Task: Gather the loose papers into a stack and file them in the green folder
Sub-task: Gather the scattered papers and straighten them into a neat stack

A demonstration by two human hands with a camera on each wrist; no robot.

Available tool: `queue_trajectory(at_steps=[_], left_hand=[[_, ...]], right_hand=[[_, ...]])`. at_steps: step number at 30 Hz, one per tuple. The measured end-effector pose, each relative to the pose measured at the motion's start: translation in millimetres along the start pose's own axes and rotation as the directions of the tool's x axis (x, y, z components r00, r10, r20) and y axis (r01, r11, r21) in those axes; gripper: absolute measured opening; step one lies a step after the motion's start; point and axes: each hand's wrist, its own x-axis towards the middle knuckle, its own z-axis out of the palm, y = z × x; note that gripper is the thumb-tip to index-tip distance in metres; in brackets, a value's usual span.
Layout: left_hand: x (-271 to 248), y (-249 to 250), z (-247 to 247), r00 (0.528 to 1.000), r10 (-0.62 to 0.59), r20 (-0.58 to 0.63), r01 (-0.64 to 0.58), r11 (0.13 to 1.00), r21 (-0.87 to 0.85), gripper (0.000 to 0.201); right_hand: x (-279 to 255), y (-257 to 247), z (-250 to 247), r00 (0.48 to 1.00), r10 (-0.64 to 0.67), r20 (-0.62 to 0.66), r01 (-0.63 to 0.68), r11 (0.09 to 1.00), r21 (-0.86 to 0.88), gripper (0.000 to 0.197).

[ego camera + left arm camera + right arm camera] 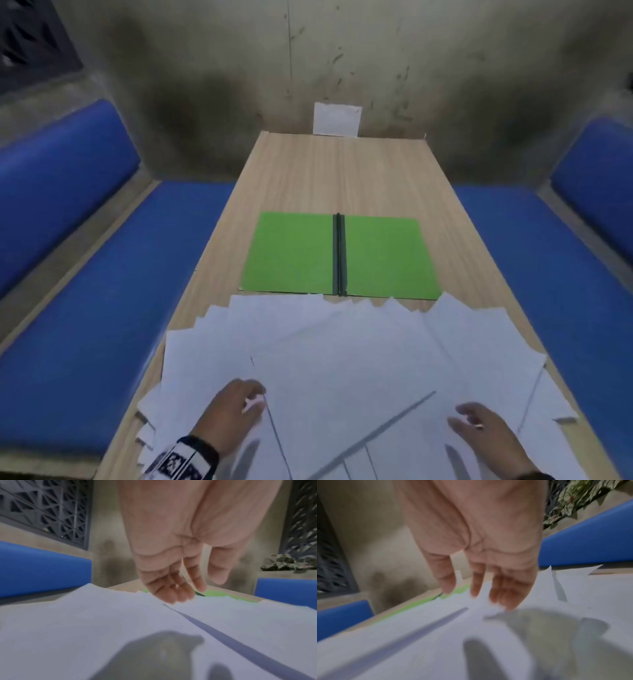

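Several loose white papers (pixel 342 346) lie fanned and overlapping across the near half of the wooden table (pixel 342 171). Beyond them the green folder (pixel 291 253) lies open flat, a dark spine down its middle. My left hand (pixel 239 404) hovers low over the left part of the spread, fingers (pixel 173 595) relaxed and pointing down at a sheet's edge, holding nothing. My right hand (pixel 479 425) is over the right part, fingers (pixel 505 595) loosely extended just above the papers (pixel 436 635). The green folder (pixel 214 593) peeks out past the sheets (pixel 85 615) in the left wrist view.
Blue padded benches (pixel 102 308) run along both sides of the table. A small white card (pixel 337 119) stands against the stained wall at the table's far end. A few sheets overhang the table's left edge (pixel 147 421). A potted plant (pixel 288 563) sits behind the right bench.
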Motion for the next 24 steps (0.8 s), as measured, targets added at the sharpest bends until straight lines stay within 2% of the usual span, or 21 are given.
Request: queue_trajectory(at_steps=[2,3,5,7,10,12,15,17,20,24], left_hand=[[28.4,7.8,6.9,0.991,0.070,-0.113,-0.061,0.994,0.088,0.021],[43.8,12.5,10.7,0.986,0.090,-0.137,-0.072,0.989,0.129,0.032],[68.1,24.7,15.1,0.989,0.049,-0.143,-0.017,0.977,0.212,0.053],[84.4,30.0,17.8,0.995,-0.024,-0.093,0.053,0.944,0.327,0.070],[97.8,31.6,16.7,0.992,-0.125,-0.029,0.126,0.904,0.409,0.084],[99.0,31.7,15.7,0.983,-0.185,0.005,0.168,0.903,0.396,0.074],[91.8,30.1,7.1,0.987,-0.158,0.035,0.144,0.955,0.259,0.012],[82.2,22.6,-1.2,0.989,-0.137,0.054,0.128,0.982,0.142,0.011],[60.2,0.5,-15.7,0.985,-0.170,0.001,0.170,0.984,0.054,0.030],[27.9,-39.8,-24.8,0.962,-0.272,-0.032,0.274,0.958,0.081,0.016]], right_hand=[[14.9,-1.6,-0.5,0.993,0.062,-0.100,-0.070,0.994,-0.078,0.049],[21.1,-1.8,-0.4,0.986,0.090,-0.139,-0.104,0.990,-0.096,0.060],[27.3,-4.6,1.7,0.975,0.134,-0.178,-0.156,0.981,-0.118,0.070],[34.5,-1.2,7.0,0.967,0.182,-0.179,-0.206,0.971,-0.123,0.064],[36.6,-0.1,5.6,0.981,0.167,-0.099,-0.179,0.976,-0.123,0.028],[36.9,2.5,0.0,0.991,0.117,-0.071,-0.122,0.991,-0.061,0.022],[35.7,8.2,-15.8,0.976,0.182,-0.120,-0.179,0.983,0.035,0.025],[35.5,14.1,-26.9,0.950,0.258,-0.175,-0.248,0.966,0.075,0.031],[38.9,19.8,-38.5,0.904,0.366,-0.221,-0.345,0.930,0.128,0.043],[46.2,21.7,-45.8,0.891,0.405,-0.205,-0.351,0.901,0.255,0.048]])
